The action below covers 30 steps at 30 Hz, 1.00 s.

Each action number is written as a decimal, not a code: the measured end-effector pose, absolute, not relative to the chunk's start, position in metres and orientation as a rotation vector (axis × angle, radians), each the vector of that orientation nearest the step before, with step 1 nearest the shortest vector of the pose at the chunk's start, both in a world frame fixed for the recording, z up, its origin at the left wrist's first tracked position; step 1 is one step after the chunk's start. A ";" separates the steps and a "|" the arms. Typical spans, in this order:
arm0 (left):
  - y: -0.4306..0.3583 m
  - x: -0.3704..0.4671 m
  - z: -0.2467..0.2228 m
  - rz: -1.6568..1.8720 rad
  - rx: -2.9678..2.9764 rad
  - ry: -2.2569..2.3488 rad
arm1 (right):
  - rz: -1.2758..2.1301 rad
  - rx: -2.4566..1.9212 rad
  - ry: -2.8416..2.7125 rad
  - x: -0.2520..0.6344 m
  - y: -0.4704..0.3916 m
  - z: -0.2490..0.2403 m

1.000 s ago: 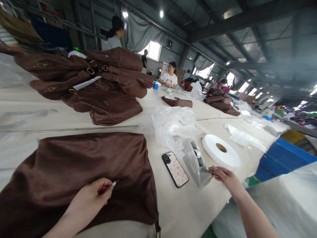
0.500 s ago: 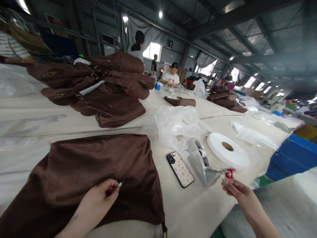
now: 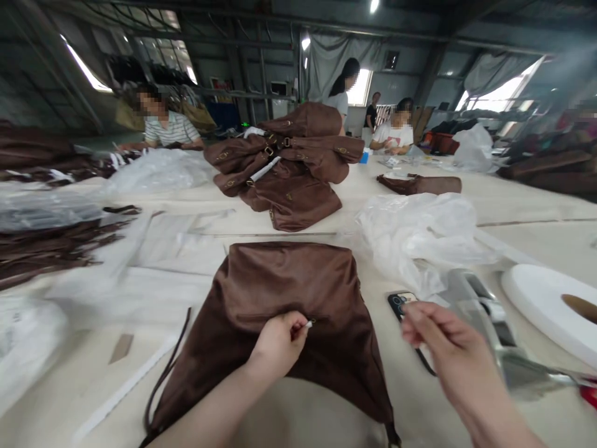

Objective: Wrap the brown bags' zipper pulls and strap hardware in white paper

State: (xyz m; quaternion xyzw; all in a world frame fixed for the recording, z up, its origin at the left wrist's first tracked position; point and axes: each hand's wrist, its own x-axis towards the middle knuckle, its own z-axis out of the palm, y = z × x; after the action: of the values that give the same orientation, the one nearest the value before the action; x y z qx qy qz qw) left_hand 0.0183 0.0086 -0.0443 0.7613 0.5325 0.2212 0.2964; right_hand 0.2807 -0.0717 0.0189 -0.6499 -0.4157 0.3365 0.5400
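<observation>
A dark brown leather bag (image 3: 284, 274) lies flat in front of me, with a zip across its face. My left hand (image 3: 282, 342) rests on the bag, its fingers pinched on the zipper pull (image 3: 308, 324), which has something white around it. To the right, my right hand (image 3: 443, 342) hovers over a phone (image 3: 403, 301) in a patterned case and hides most of it. Its thumb and fingers are pressed together; whatever they hold, if anything, is too blurred to make out. Beside that hand stands a grey tape dispenser (image 3: 485, 311), with red-handled scissors (image 3: 588, 393) by it.
A large white tape roll (image 3: 532, 298) lies at the right. Behind the bag are crumpled clear plastic (image 3: 410, 230) and a heap of brown bags (image 3: 298, 162). Brown straps (image 3: 51, 246) lie at the left. Several people are at the tables farther back.
My view has turned left. My right hand has come away from the red-handled scissors, leftward toward the bag. My left hand keeps its pinch on the zipper pull.
</observation>
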 end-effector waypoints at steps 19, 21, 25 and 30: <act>-0.006 0.023 -0.037 0.518 2.207 1.519 | 1.753 -1.402 -1.033 0.184 -0.004 -0.039; -0.006 0.023 -0.036 0.503 2.247 1.495 | 1.754 -1.418 -1.057 0.184 -0.004 -0.041; -0.004 0.023 -0.033 0.485 2.272 1.476 | 1.743 -1.465 -1.109 0.183 -0.003 -0.043; 0.005 0.019 -0.033 0.559 2.028 1.389 | 1.745 -1.512 -1.164 0.184 -0.006 -0.040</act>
State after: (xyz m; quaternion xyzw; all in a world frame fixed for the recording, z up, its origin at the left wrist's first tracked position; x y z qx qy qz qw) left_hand 0.0193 0.0048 -0.0328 0.7661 0.5246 0.2110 0.3055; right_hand 0.1838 -0.0060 -0.0403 -0.5622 -0.4330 0.6489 0.2746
